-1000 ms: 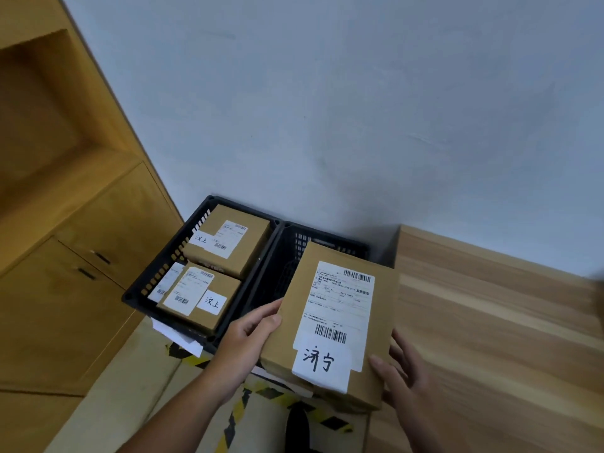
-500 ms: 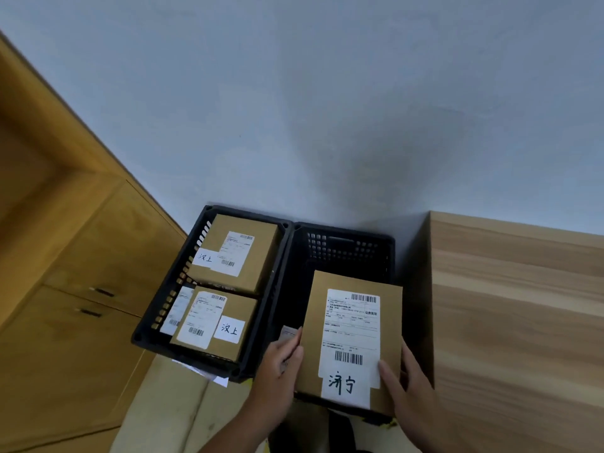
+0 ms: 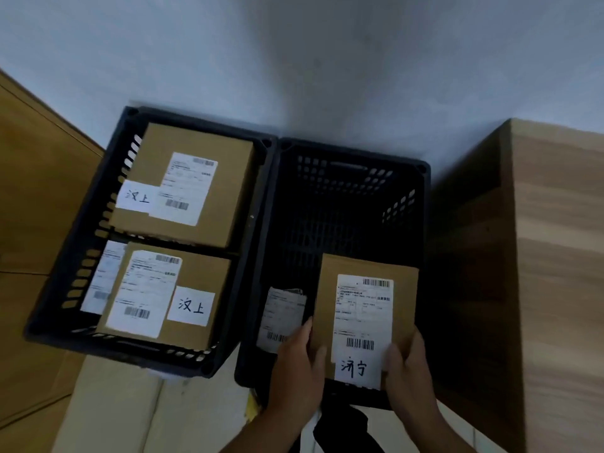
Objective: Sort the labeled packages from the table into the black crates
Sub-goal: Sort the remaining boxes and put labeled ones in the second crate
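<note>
Head view.
A: The left grip [image 3: 297,364] and right grip [image 3: 408,367] are clasping the package [image 3: 366,308] at five o'clock, over the right crate [image 3: 353,152].
B: I'd be lowering it flat, easing it past the parcel [image 3: 282,313] lying at its nine o'clock.
</note>
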Demonstrator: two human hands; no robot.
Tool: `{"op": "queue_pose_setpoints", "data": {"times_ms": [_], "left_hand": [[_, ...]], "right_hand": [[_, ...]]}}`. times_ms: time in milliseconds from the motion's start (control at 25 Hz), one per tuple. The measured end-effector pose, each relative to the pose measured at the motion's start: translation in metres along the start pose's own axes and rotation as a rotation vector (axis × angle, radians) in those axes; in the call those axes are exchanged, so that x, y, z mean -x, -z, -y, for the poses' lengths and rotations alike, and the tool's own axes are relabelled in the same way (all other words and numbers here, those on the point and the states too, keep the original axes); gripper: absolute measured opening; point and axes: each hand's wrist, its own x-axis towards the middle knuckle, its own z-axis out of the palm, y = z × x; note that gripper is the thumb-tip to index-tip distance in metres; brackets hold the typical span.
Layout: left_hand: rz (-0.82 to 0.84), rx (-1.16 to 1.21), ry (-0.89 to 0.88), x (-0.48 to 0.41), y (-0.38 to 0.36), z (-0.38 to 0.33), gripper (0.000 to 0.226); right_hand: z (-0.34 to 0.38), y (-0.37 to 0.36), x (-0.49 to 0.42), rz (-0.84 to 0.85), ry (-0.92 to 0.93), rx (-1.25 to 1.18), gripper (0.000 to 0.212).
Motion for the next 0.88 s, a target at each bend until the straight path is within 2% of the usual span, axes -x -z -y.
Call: {"op": "queue_pose_setpoints", "data": {"times_ms": [280, 440, 600, 800, 880], "left_hand": [[0.027, -0.050, 0.072, -0.033, -0.019, 0.015, 0.052], [0.052, -0.231, 0.069, -0.053, -0.032, 0.020, 0.061], [0.120, -0.195, 0.088, -0.060, -0.053, 0.024, 0.050], [0.213, -0.187, 0.132, -0.072, -0.078, 0.034, 0.057], [0.242, -0.161, 0.163, -0.079, -0.085, 0.036, 0.068]], "right_hand": [[-0.018, -0.038, -0.041, -0.019, -0.036, -0.009, 0.061], [-0.032, -0.050, -0.062, -0.007, -0.069, 0.017, 0.073], [-0.055, -0.051, -0.079, 0.000, -0.122, 0.043, 0.076], [-0.068, -0.067, -0.105, 0.012, -0.185, 0.142, 0.075], [-0.072, -0.074, -0.112, 0.008, -0.186, 0.173, 0.072]]}}
